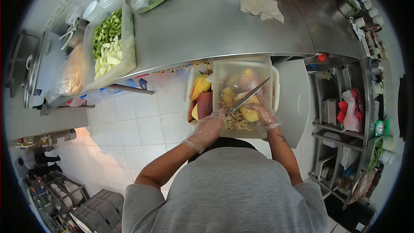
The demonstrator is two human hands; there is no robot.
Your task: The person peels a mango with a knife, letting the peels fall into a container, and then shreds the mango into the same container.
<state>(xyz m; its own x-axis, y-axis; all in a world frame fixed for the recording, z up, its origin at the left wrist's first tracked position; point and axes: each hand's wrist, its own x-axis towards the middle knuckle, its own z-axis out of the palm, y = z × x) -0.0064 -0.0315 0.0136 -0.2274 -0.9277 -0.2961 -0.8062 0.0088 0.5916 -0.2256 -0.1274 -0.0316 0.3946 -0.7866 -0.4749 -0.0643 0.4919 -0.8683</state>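
Looking down from a head-worn camera, a person in a grey shirt stands at a curved stainless-steel desk (pixel 207 30), both hands in thin clear plastic gloves. The left hand (pixel 210 126) is closed around the handle of a long steel-bladed knife (pixel 248 97), whose blade slants up and to the right. The right hand (pixel 264 114) curls its fingers onto a peeled yellow fruit (pixel 249 113), pinching it just under the blade. Both hands hover over a clear rectangular plastic tub (pixel 241 67) that sits at the near desk edge, holding more yellow fruit pieces and a pile of pale shreds (pixel 236 121).

The fruit looks wet and probably slippery, firm enough to slice yet easy to bruise; a hold with curled fingertips kept back from the blade suits it. The gloves likely reduce grip. The knife is stiff and light, and is best held at the handle.

Left of the tub, a smaller container holds yellow and reddish fruit (pixel 199 97), though the exact kind is hard to tell through the plastic. Further left sits a long clear tray of chopped green and white vegetables (pixel 110 45), with stacked white bowls (pixel 102 5) behind it. A crumpled beige cloth (pixel 262 7) lies on the far side of the desk.
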